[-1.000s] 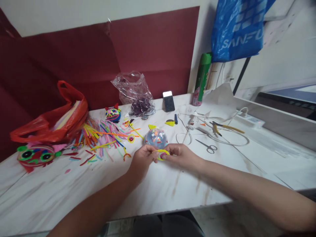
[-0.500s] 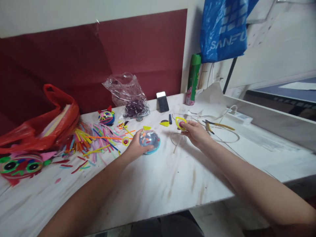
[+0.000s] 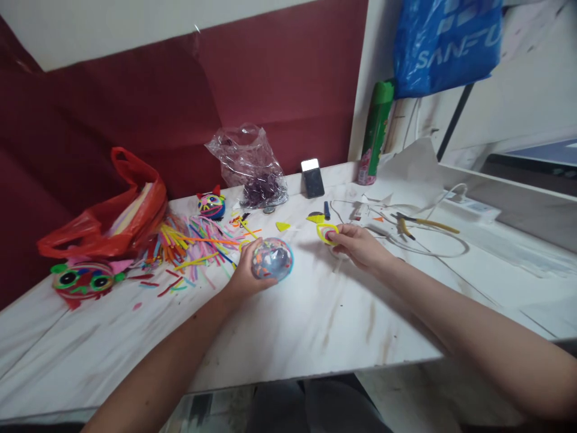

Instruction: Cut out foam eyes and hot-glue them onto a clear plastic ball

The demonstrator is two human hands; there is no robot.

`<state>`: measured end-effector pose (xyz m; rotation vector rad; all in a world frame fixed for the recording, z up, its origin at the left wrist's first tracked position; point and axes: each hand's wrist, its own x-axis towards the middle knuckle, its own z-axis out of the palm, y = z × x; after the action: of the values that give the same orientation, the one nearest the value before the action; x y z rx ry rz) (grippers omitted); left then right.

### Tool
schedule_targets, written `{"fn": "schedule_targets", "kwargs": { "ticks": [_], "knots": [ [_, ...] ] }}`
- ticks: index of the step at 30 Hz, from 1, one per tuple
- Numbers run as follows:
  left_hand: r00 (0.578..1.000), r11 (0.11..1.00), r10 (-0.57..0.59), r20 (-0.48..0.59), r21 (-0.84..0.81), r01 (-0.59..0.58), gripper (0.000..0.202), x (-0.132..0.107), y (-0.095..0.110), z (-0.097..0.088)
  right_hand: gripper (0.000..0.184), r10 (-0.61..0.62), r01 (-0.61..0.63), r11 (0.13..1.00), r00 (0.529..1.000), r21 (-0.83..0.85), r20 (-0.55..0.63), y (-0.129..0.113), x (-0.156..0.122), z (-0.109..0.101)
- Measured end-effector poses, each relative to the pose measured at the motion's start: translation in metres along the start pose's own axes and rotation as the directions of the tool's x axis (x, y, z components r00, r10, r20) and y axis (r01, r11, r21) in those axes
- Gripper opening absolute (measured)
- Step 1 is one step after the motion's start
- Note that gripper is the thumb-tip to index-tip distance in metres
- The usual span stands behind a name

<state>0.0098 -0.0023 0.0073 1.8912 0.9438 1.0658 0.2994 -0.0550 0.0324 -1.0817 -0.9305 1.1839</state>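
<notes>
My left hand (image 3: 246, 273) is wrapped around the side of a clear plastic ball (image 3: 273, 260) with coloured scraps showing in it and a light blue rim. Between the thumb and fingers of my right hand (image 3: 356, 243) is a yellow-edged eye-shaped piece (image 3: 325, 233) with a pinkish middle, held just above the table and apart from the ball. Yellow triangles lie beyond the hands, one piece (image 3: 282, 226) behind the ball and another (image 3: 315, 218) farther right.
Pipe cleaners (image 3: 193, 240) spread at left beside a red plastic bag (image 3: 108, 210). Two decorated animal-face balls, one large (image 3: 85, 279) and one small (image 3: 211, 204), stand nearby. Pliers (image 3: 426, 224) and a white cable lie right. A clear bag (image 3: 256, 174), a phone-like block (image 3: 312, 180) and a green can (image 3: 376, 132) line the back.
The view has swung left, so the scene sits farther right. My left hand has tilted the ball, showing more of its inside. The right hand keeps its eye-shaped piece, slightly turned.
</notes>
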Motion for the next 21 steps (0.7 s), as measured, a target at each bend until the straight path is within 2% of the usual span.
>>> {"fn": "schedule_targets", "kwargs": {
  "ticks": [3, 6, 9, 13, 16, 21],
  "knots": [
    [0.996, 0.987, 0.088, 0.032, 0.135, -0.092, 0.1, -0.002, -0.008, -0.004, 0.038, -0.018, 0.019, 1.0, 0.999, -0.021, 0.037, 0.002, -0.003, 0.007],
    [0.988, 0.983, 0.134, 0.079, 0.113, -0.143, 0.101, -0.003, -0.008, -0.006, 0.037, -0.03, 0.039, 0.997, 0.99, -0.066, 0.14, 0.007, -0.005, 0.019],
    [0.985, 0.992, 0.124, 0.122, 0.013, -0.127, 0.097, -0.006, -0.006, -0.003, 0.037, -0.02, 0.062, 0.99, 0.954, -0.129, 0.301, 0.013, -0.007, 0.037],
    [0.995, 0.997, 0.083, 0.051, -0.012, -0.082, 0.104, -0.009, -0.004, 0.003, 0.038, -0.087, 0.209, 0.95, 0.89, -0.231, 0.447, 0.018, -0.011, 0.057],
    [0.993, 0.992, 0.114, 0.036, 0.047, -0.116, 0.102, -0.009, -0.002, 0.005, 0.037, -0.115, 0.286, 0.912, 0.866, -0.293, 0.486, 0.021, -0.015, 0.062],
    [0.971, 0.959, 0.236, 0.041, 0.155, -0.239, 0.092, -0.009, 0.002, 0.006, 0.036, -0.146, 0.331, 0.88, 0.872, -0.342, 0.467, 0.022, -0.021, 0.062]
  ]
}}
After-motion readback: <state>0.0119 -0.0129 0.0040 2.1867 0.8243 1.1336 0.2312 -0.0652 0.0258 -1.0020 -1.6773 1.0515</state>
